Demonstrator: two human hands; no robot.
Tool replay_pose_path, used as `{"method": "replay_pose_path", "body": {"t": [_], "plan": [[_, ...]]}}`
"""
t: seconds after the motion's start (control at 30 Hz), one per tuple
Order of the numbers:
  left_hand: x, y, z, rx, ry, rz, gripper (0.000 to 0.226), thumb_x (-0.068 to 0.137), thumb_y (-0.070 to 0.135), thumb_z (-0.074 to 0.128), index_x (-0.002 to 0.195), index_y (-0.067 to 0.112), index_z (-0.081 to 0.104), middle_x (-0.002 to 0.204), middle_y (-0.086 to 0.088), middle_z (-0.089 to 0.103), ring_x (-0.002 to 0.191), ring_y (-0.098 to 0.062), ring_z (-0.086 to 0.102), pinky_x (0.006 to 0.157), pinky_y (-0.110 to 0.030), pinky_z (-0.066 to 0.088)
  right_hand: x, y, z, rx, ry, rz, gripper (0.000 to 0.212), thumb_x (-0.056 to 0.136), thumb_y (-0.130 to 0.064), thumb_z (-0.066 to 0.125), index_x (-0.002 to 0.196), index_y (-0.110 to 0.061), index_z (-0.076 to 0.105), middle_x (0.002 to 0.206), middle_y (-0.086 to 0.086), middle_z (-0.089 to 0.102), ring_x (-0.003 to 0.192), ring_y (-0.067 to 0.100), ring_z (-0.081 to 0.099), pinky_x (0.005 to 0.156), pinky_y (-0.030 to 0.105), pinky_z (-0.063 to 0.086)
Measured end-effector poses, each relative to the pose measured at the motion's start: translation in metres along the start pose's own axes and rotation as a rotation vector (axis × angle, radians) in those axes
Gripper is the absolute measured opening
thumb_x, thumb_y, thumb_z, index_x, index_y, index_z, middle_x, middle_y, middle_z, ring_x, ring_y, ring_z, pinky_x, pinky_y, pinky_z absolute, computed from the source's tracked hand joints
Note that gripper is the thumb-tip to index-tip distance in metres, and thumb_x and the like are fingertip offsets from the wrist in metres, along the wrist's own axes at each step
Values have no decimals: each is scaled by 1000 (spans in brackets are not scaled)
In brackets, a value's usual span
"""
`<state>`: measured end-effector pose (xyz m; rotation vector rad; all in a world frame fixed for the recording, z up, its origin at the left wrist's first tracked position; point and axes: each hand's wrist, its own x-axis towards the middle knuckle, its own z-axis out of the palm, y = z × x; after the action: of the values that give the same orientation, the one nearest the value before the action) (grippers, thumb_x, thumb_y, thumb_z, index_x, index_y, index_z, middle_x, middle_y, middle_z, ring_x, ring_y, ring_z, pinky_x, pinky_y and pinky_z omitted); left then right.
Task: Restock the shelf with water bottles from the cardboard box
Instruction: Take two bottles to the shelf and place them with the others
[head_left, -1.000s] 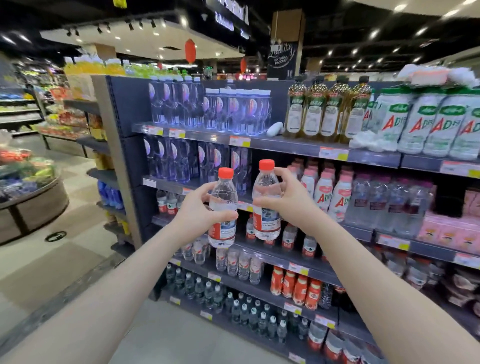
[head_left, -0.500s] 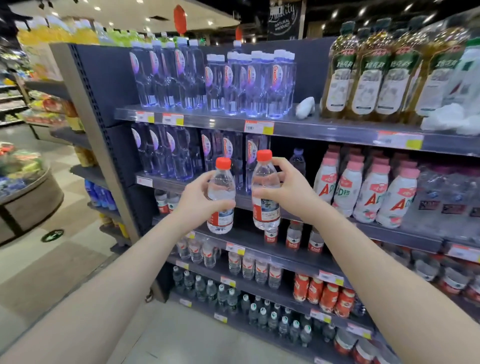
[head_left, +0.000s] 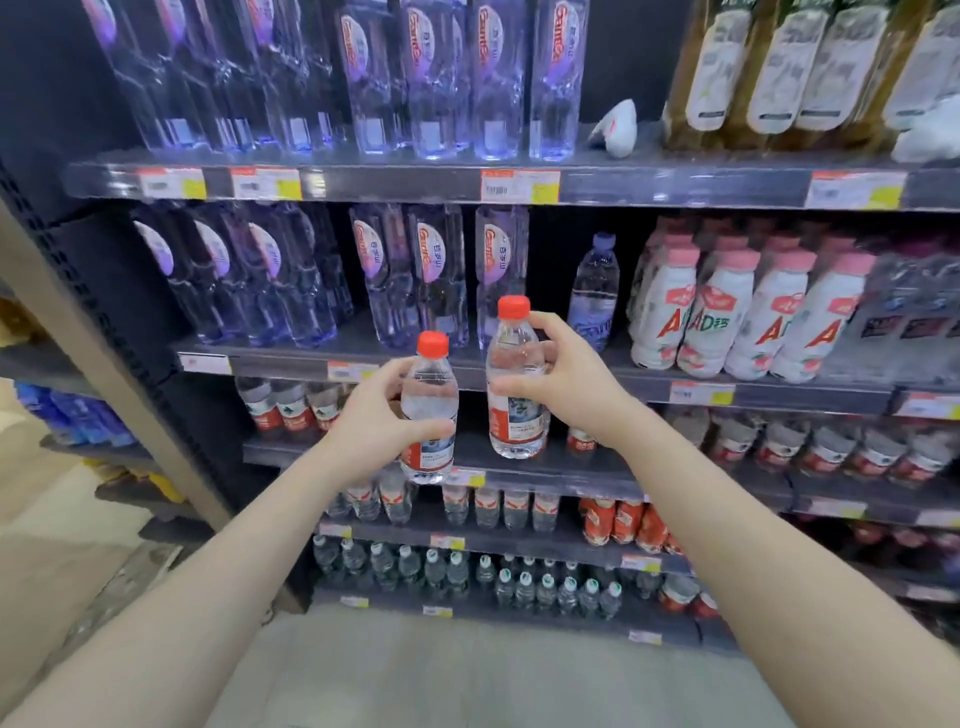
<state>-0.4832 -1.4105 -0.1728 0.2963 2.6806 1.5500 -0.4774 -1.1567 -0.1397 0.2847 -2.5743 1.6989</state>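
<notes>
Left arm (head_left: 208, 597): we stretch it forward from the lower left, bare to the wrist.
Left hand (head_left: 376, 421): we wrap it round the left bottle (head_left: 431, 400), thumb across the front.
Right arm (head_left: 753, 545): we reach in from the lower right, bare too.
Right hand (head_left: 569, 387): we grip the right bottle (head_left: 517, 415) from its right side, a touch higher than the left hand.
Hands: close together, not touching.
</notes>
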Motion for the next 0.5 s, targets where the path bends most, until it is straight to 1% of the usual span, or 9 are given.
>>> {"method": "replay_pose_path", "body": {"t": [0.07, 0.13, 0.17, 0.23, 0.3, 0.4, 0.5], "plan": [[12, -18, -2, -4, -23, 21, 79, 66, 45, 94, 134, 52, 54, 137, 23, 60, 130, -9, 57, 109, -48, 49, 8, 12, 15, 12, 29, 24, 72, 75, -29, 88, 134, -44, 50, 116, -4, 71, 106, 11, 69, 93, 44, 58], [23, -39, 0, -2, -48, 45, 82, 66, 47, 95, 137, 50, 54, 138, 21, 61, 130, -9, 57, 109, -47, 50, 14, 29, 31, -3, 47, 39, 73, 73, -29, 89, 133, -43, 51, 115, -4, 71, 105, 12, 69, 92, 43, 58], [28, -49, 3, -6, -66, 52, 82, 66, 46, 95, 137, 49, 55, 135, 21, 63, 127, -8, 60, 107, -46, 51, 16, 39, 39, -20, 65, 42, 73, 72, -30, 89, 133, -43, 51, 115, -5, 71, 104, 10, 69, 92, 40, 58], [39, -70, 12, -28, -91, 72, 77, 70, 36, 95, 136, 46, 57, 124, 21, 69, 113, -1, 67, 100, -38, 56, 21, 63, 53, -58, 82, 37, 72, 73, -33, 89, 134, -42, 50, 114, -7, 71, 104, 6, 67, 92, 35, 56], [50, -97, 26, -47, -103, 95, 73, 73, 27, 94, 134, 44, 57, 117, 21, 71, 101, 3, 70, 93, -30, 58, 26, 91, 68, -81, 74, 29, 75, 72, -38, 89, 136, -42, 49, 111, -10, 72, 104, 6, 67, 95, 37, 55], [70, -147, 52, -70, -85, 151, 74, 72, 25, 94, 135, 39, 57, 116, 17, 72, 100, 3, 70, 87, -23, 56, 36, 143, 92, -117, 86, -3, 75, 72, -38, 90, 136, -41, 52, 107, -11, 74, 101, 3, 69, 96, 36, 55], [94, -211, 82, -174, -17, 175, 73, 70, 24, 96, 131, 33, 58, 114, 9, 75, 99, -2, 73, 86, -28, 58, 52, 206, 116, -141, 123, -42, 76, 67, -43, 91, 135, -40, 54, 110, -8, 74, 101, 6, 70, 92, 36, 57]]}}
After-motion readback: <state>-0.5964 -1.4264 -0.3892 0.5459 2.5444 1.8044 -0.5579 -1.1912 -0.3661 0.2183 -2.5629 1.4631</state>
